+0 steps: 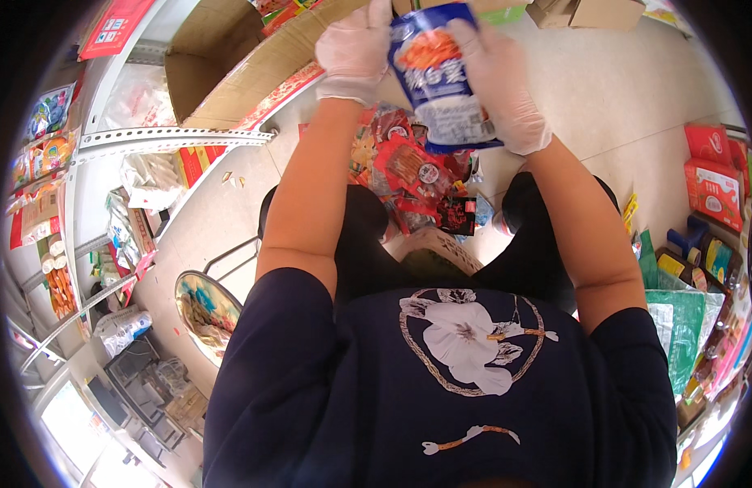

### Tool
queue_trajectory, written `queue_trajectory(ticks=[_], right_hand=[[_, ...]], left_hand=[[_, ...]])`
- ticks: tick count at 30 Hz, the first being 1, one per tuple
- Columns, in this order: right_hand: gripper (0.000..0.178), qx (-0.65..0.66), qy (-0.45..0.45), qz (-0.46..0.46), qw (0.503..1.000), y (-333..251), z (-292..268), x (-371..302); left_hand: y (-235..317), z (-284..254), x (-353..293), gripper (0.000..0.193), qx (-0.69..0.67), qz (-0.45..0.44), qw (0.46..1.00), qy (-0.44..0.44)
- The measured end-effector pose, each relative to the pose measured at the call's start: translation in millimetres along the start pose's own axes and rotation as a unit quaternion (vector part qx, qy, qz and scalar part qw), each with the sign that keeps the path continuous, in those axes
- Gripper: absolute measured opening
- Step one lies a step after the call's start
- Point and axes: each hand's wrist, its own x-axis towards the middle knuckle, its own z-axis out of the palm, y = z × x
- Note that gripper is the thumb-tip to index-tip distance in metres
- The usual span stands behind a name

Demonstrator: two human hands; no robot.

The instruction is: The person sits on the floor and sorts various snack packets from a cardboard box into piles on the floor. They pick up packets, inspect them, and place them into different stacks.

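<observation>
Both my hands wear thin, see-through white gloves and are raised at the top of the head view. Between them a blue food pouch (441, 98), with an orange food picture and a white lower panel, tilts slightly. My right hand (498, 77) is closed on its right edge, thumb across the front. Against the pouch's upper left edge my left hand (353, 53) is curled closed; its fingertips are partly hidden. Below, between my feet, lies a pile of red snack packets (412, 167) on the floor, with a cardboard box (437, 248) nearer my body.
A large open cardboard carton (221, 73) stands on the metal shelving (148, 137) at left. On the floor at left is a round stool (207, 313) with a patterned seat. Red boxes (713, 191) and a green bag (677, 325) sit at right. Small cartons (595, 12) lie at the far edge.
</observation>
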Motion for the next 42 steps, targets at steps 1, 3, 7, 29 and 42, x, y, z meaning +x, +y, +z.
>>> queue_trajectory(ticks=[1,3,7,29,42], right_hand=[[0.032,0.001,0.031,-0.008,0.999,0,-12,9],[0.030,0.014,0.078,-0.020,0.997,2,-30,22],[0.029,0.023,0.096,-0.042,0.994,9,-54,26],[0.031,0.123,0.108,0.076,0.984,-16,-78,8],[0.048,0.189,-0.085,0.162,0.965,15,-85,2]], left_hand=[[-4,2,-2,0.023,-0.017,-0.008,0.999,-0.039],[-12,-2,-19,0.033,-0.090,-0.153,0.968,-0.176],[44,45,-111,0.024,-0.094,0.155,0.898,-0.400],[83,106,-195,0.028,-0.088,0.373,0.765,-0.517],[51,-48,-35,0.032,-0.734,-0.332,0.559,-0.198]])
